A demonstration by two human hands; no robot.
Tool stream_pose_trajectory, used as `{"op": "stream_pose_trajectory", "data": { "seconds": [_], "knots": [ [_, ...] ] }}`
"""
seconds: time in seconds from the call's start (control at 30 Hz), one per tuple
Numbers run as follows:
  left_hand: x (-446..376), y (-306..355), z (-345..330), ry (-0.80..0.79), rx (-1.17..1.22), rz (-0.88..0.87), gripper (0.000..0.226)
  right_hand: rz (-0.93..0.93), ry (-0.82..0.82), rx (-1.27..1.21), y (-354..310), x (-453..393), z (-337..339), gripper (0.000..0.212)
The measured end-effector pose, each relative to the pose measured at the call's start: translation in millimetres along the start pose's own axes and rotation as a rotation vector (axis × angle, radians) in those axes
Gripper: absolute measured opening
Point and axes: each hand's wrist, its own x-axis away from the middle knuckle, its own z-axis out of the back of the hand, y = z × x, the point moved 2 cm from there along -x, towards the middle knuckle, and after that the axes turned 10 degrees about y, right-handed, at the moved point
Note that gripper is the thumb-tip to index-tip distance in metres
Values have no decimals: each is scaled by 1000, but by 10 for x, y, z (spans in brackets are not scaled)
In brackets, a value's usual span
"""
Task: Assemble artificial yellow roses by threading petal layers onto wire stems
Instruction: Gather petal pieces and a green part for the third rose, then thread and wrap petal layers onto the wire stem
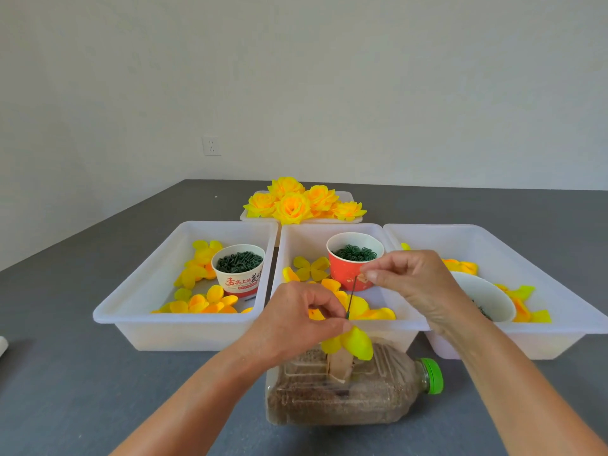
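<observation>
My left hand [296,319] pinches a yellow petal layer [357,343] at the lower end of a thin dark wire stem [350,299]. My right hand [413,284] pinches the top of that wire, which stands nearly upright between the hands. The petals hang just above a plastic bottle [348,390] lying on its side, filled with brown material, with a green cap. Loose yellow petal layers [311,269] lie in the middle white bin [286,258]. Finished yellow roses [292,205] are piled on a tray at the back.
A left white bin [138,297] holds petals and a white paper cup [238,268] of dark green parts. A red cup [353,258] of green rings stands in the middle bin. The right bin [539,268] holds petals and a white bowl [487,297]. Grey tabletop surrounds them.
</observation>
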Motion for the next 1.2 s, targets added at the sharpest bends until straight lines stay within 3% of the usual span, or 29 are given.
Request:
{"op": "stream_pose_trajectory", "data": {
  "seconds": [0.2, 0.3, 0.4, 0.5, 0.7, 0.87, 0.97, 1.2],
  "knots": [
    [-152, -14, 107, -188, 210, 90, 14, -26, 66, 130, 135, -467, -42, 11],
    [-399, -60, 180, -124, 339, 144, 18, -27, 103, 242, 213, -696, -80, 6],
    [-758, -203, 113, 101, 248, 192, 11, -10, 118, 381, 297, -890, -139, 10],
    [-1061, -372, -58, 199, 82, 184, 8, 17, 61, 586, 404, -1065, -258, 14],
    [-1278, -672, -333, 212, -120, 142, 13, 19, -28, 847, 616, -1354, -476, 18],
    [-1274, -779, -368, 190, -190, 148, 15, -20, -138, 1050, 758, -1487, -583, 5],
    [-1267, -777, -372, 190, -216, 143, 16, -69, -152, 1042, 882, -1526, -629, 30],
    [-1240, -785, -370, 167, -210, 176, 15, -76, -144, 1067, 939, -1585, -707, 27]
  ]
}}
